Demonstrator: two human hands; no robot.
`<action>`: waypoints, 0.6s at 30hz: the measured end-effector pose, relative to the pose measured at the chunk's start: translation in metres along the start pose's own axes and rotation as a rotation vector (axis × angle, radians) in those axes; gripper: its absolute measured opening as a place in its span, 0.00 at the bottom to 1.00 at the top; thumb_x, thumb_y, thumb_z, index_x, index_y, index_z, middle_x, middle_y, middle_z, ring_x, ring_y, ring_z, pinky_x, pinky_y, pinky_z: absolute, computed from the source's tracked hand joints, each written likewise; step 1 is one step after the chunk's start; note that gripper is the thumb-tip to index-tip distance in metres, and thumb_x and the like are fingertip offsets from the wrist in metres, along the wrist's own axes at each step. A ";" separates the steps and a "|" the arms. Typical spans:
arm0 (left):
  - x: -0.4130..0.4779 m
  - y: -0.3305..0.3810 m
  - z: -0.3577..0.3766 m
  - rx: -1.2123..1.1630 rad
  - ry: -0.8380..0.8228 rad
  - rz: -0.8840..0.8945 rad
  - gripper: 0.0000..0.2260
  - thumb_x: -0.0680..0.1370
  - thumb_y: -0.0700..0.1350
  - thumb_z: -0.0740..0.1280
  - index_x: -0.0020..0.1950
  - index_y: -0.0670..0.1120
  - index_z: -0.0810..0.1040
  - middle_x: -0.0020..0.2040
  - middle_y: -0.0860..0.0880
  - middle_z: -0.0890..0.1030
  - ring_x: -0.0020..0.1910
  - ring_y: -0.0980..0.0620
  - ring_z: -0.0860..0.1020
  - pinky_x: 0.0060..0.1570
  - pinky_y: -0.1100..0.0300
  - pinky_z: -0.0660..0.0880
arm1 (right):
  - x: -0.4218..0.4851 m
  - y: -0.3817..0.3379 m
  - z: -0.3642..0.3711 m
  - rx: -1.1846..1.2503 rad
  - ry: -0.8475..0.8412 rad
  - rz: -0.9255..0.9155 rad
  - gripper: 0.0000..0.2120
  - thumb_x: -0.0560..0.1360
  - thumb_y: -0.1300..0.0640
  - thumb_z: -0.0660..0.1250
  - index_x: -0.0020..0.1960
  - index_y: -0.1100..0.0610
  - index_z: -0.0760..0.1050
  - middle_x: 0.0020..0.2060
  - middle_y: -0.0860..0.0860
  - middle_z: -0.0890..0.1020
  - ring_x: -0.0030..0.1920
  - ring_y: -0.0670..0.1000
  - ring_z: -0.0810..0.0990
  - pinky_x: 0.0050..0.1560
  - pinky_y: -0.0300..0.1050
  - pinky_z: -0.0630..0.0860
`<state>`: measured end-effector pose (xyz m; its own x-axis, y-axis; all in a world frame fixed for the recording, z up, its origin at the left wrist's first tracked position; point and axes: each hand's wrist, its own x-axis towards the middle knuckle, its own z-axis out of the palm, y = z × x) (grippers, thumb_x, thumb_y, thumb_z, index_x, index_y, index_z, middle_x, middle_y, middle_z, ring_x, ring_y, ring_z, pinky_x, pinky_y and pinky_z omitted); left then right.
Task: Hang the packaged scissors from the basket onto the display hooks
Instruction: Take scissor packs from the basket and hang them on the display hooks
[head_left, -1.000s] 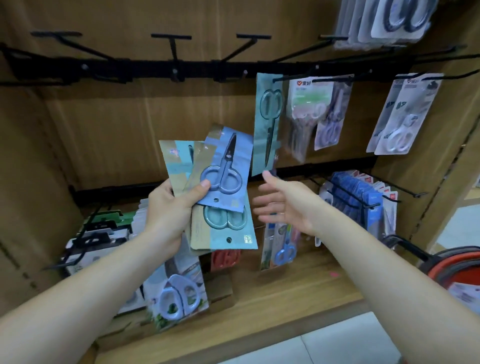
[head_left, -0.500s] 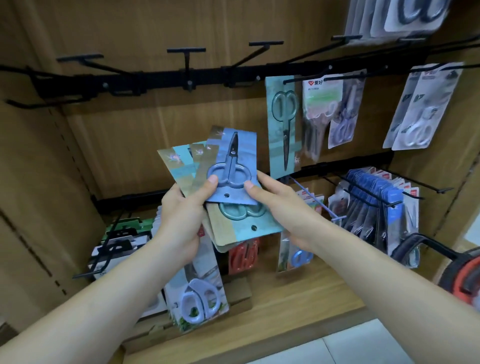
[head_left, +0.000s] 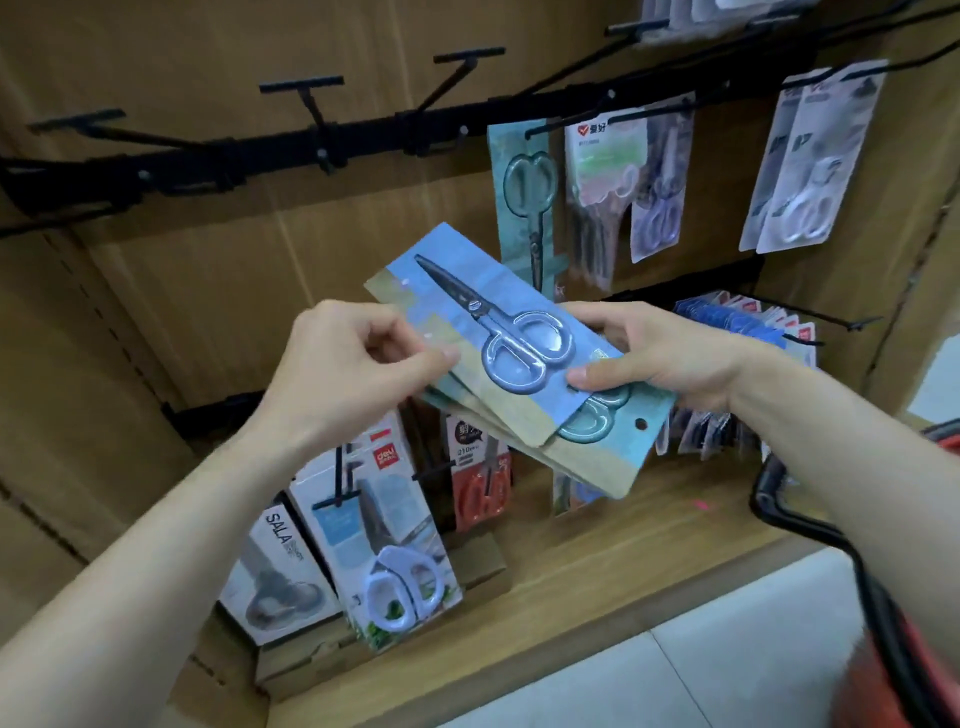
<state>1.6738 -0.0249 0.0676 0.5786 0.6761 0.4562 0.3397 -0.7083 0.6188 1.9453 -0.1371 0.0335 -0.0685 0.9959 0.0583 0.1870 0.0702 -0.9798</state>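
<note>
Stack of packaged scissors held tilted, below the black hook rail. The left hand pinches the stack's left edge between thumb and fingers. The right hand grips the handle end, thumb on top (a teal pack hangs from the rail, just above the stack).

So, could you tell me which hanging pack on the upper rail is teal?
The leftmost pack, just above the held stack; its neighbours are white or pale.
</note>
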 end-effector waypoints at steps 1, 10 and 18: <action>0.005 0.004 0.004 0.113 -0.012 0.183 0.12 0.73 0.55 0.79 0.46 0.48 0.86 0.42 0.53 0.86 0.40 0.60 0.79 0.42 0.66 0.73 | -0.003 -0.001 -0.002 -0.036 -0.021 0.007 0.28 0.75 0.65 0.72 0.72 0.50 0.74 0.62 0.58 0.84 0.59 0.62 0.84 0.55 0.58 0.84; 0.027 0.034 0.022 0.608 -0.522 0.264 0.30 0.62 0.73 0.75 0.61 0.62 0.80 0.49 0.63 0.83 0.55 0.56 0.77 0.61 0.51 0.70 | -0.023 -0.016 0.007 -0.448 -0.029 0.046 0.21 0.69 0.63 0.81 0.57 0.57 0.76 0.47 0.55 0.88 0.47 0.57 0.88 0.44 0.52 0.82; 0.028 0.035 0.019 0.569 -0.429 0.193 0.25 0.59 0.73 0.77 0.41 0.54 0.81 0.34 0.53 0.79 0.38 0.53 0.76 0.41 0.53 0.70 | -0.029 -0.014 -0.001 -0.406 0.181 -0.080 0.22 0.62 0.55 0.84 0.53 0.57 0.82 0.44 0.54 0.88 0.45 0.53 0.87 0.47 0.58 0.84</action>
<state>1.7159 -0.0351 0.0903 0.8662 0.4728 0.1613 0.4674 -0.8811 0.0726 1.9456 -0.1667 0.0461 0.0677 0.9776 0.1991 0.5602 0.1279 -0.8185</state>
